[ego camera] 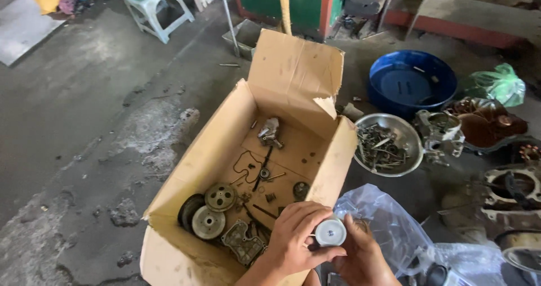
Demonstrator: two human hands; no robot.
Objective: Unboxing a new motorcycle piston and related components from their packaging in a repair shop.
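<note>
Both my hands hold a small round silver-white metal part (330, 232) over the near right corner of an open cardboard box (208, 145). My left hand (296, 235) wraps its fingers around the part's left side, and my right hand (360, 255) pinches it from the right. Inside the box lie round pulley-like discs (213, 210), a flat metal cover (242, 242), a small grey casting (269, 131), a thin gasket and loose small parts.
A steel bowl (408, 129) of bolts stands right of the box, with a blue tub (411, 83), engine casings (439, 134), a green bag (496, 84) and clear plastic bags (389, 229) around it. A white stool (155, 10) stands at the far left on stained concrete floor.
</note>
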